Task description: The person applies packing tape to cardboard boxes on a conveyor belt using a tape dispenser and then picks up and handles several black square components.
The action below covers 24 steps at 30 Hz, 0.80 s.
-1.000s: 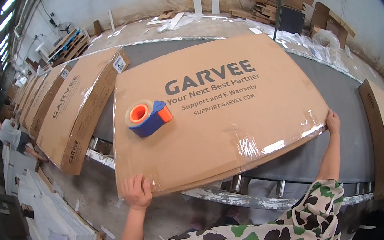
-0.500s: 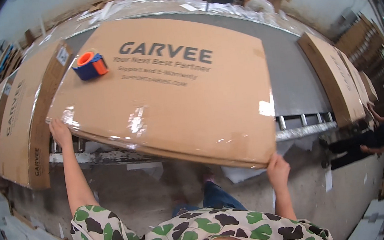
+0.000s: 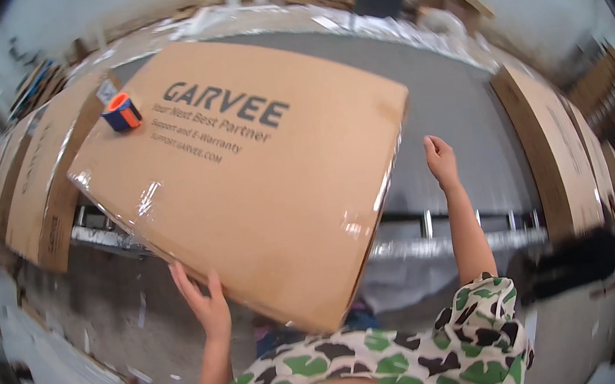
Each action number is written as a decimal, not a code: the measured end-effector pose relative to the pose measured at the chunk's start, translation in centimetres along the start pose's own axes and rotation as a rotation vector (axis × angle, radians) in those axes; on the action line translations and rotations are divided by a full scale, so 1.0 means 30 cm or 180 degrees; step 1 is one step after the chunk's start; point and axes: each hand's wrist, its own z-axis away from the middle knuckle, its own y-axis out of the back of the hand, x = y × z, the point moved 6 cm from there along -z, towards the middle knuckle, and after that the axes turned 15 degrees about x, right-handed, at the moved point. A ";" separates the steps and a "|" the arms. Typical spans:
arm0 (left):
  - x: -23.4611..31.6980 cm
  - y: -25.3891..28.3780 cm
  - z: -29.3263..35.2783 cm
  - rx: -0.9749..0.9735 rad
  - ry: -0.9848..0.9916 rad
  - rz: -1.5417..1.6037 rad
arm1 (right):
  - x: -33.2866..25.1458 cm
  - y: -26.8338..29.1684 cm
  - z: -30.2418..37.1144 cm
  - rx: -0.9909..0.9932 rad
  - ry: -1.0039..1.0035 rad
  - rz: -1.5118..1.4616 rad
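A large flat cardboard carton with dark print and shiny clear tape along its edges lies askew on a dark conveyor belt, its near corner jutting out toward my body. Against its near left edge rests my left hand, fingers stretched out and spread. My right hand is apart from the carton, raised over the belt to its right, with its fingers curled in and nothing visible in them. On the carton's far left part sits a blue and orange tape dispenser.
Upright cartons stand in a row at the left, and more cartons at the right. A metal rail with rollers borders the belt. Another person, blurred, is at the right. White panels lie at the lower left.
The carton has turned clockwise, its near right corner swinging toward me. My right hand has let go of that corner and moved up and away; my left has shifted along the near edge.
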 end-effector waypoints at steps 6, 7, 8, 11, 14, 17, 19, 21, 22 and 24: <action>0.389 -0.154 0.431 -0.0914 -0.0757 -0.1952 | 0.071 -0.451 -0.527 -0.0680 0.0390 -0.0537; 0.416 -0.173 0.457 -0.0675 -0.0626 -0.2091 | 0.102 -0.479 -0.564 -0.0567 0.0232 -0.0784; 0.437 -0.250 0.470 -0.1107 -0.0777 -0.2224 | 0.232 -0.491 -0.690 -0.0466 0.0210 -0.1110; 0.439 -0.243 0.563 -0.1078 -0.0761 -0.2958 | 0.113 -0.636 -0.557 -0.0931 -0.0455 -0.0579; 0.411 -0.242 0.580 -0.0863 -0.1094 -0.3094 | 0.116 -0.661 -0.579 -0.0686 0.0027 -0.0710; 0.398 -0.200 0.603 -0.0666 -0.1182 -0.3188 | 0.089 -0.663 -0.528 -0.0617 0.0580 -0.0901; 0.396 -0.158 0.581 -0.0908 -0.1246 -0.3093 | 0.165 -0.588 -0.508 -0.0392 0.0395 -0.0797; 0.388 -0.046 0.542 -0.1007 -0.1141 -0.3473 | 0.177 -0.408 -0.382 -0.0342 0.0012 -0.0366; 0.373 0.030 0.545 -0.1254 -0.0988 -0.3828 | 0.146 -0.312 -0.275 -0.0589 0.0026 -0.0445; 0.320 0.210 0.554 -0.0962 -0.0790 -0.3937 | 0.037 -0.095 -0.063 -0.0750 -0.0160 -0.0698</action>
